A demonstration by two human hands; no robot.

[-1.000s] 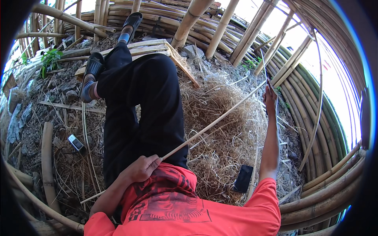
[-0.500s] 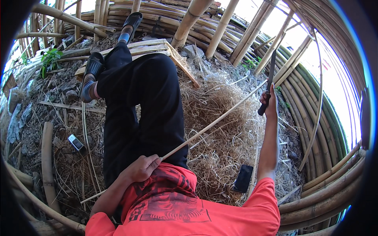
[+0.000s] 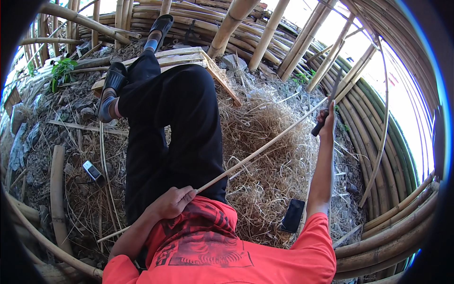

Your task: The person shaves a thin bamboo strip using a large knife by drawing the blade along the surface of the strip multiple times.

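A long, thin bamboo strip [image 3: 255, 154] runs slantwise across my lap, from low on the left up to the far right. My left hand [image 3: 174, 202] is closed around it at my waist, and its other end passes under my left forearm. Out to the right, my right hand [image 3: 326, 124] grips the dark handle of a long knife [image 3: 336, 86]. The blade points up and away, close to the strip's far end. Whether blade and strip touch, I cannot tell.
Pale shavings [image 3: 265, 189] cover the ground right of my legs, with a black phone [image 3: 292, 215] lying on them. A small silver device [image 3: 93, 171] lies at left. My feet are near a low wooden slatted platform [image 3: 179, 57]. Bamboo poles [image 3: 378, 156] curve along the right side.
The knife has tilted to the right, its tip now further right and lower. My right hand has shifted only slightly. The left hand and strip have hardly moved.
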